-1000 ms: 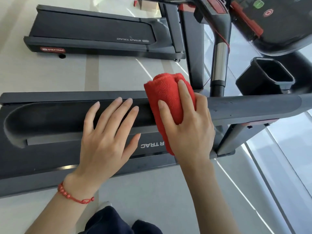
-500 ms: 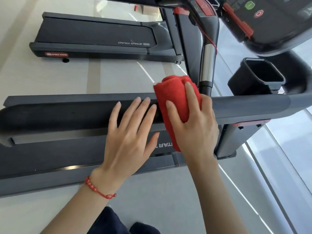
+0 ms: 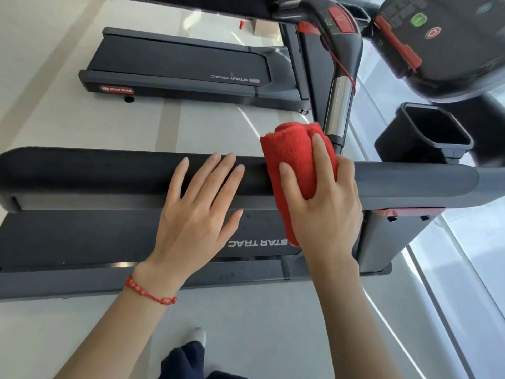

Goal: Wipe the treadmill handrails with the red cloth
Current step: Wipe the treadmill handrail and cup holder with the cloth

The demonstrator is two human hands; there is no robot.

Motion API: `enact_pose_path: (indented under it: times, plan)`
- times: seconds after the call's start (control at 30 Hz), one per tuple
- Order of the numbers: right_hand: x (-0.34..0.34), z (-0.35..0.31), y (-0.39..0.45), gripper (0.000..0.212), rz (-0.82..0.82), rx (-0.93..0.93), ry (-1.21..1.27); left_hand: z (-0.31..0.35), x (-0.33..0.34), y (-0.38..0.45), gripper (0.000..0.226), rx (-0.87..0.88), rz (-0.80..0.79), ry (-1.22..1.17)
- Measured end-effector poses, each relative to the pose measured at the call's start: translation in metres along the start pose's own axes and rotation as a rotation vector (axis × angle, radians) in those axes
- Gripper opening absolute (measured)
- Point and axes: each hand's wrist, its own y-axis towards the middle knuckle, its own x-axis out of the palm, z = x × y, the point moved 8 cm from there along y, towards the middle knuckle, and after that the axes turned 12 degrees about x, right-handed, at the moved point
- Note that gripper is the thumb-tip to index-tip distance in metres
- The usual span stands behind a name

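Note:
A long dark grey handrail (image 3: 95, 173) of the treadmill runs left to right across the middle of the view. A folded red cloth (image 3: 292, 154) is draped over the rail. My right hand (image 3: 325, 203) presses on the cloth, fingers spread over it and gripping it against the rail. My left hand (image 3: 196, 212) lies flat on the rail just left of the cloth, fingers apart, holding nothing. A red bead bracelet sits on my left wrist.
The treadmill's console (image 3: 448, 42) with red and green buttons is at upper right, a black cup holder (image 3: 423, 132) below it. A chrome grip bar (image 3: 337, 110) rises behind the cloth. A second treadmill (image 3: 177, 69) stands on the pale floor beyond. My foot is at the bottom.
Both hands and the red cloth have slid to the right along the handrail, toward the console end. The left hand stays flat beside the cloth.

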Motion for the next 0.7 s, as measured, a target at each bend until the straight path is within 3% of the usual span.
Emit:
enact_pose_path:
  times: [0.17, 0.27, 0.37, 0.53, 0.7]
  plan:
    - [-0.013, 0.034, 0.011, 0.061, 0.081, 0.194, -0.009, 0.002, -0.003, 0.001, 0.047, -0.034, 0.077, -0.030]
    - [-0.010, 0.022, 0.004, 0.060, 0.098, 0.141, -0.071, 0.010, -0.005, 0.009, 0.044, -0.086, 0.146, -0.089]
    - [-0.005, 0.012, 0.002, 0.061, 0.051, 0.053, -0.062, 0.029, -0.001, 0.024, 0.044, -0.027, 0.151, -0.163]
    - [-0.018, 0.042, 0.022, 0.061, 0.058, 0.131, -0.027, 0.044, 0.015, 0.039, 0.047, 0.018, 0.083, -0.177]
    - [-0.028, 0.064, 0.035, 0.061, 0.103, 0.208, -0.072, 0.046, 0.017, 0.042, 0.042, -0.019, 0.118, -0.144]
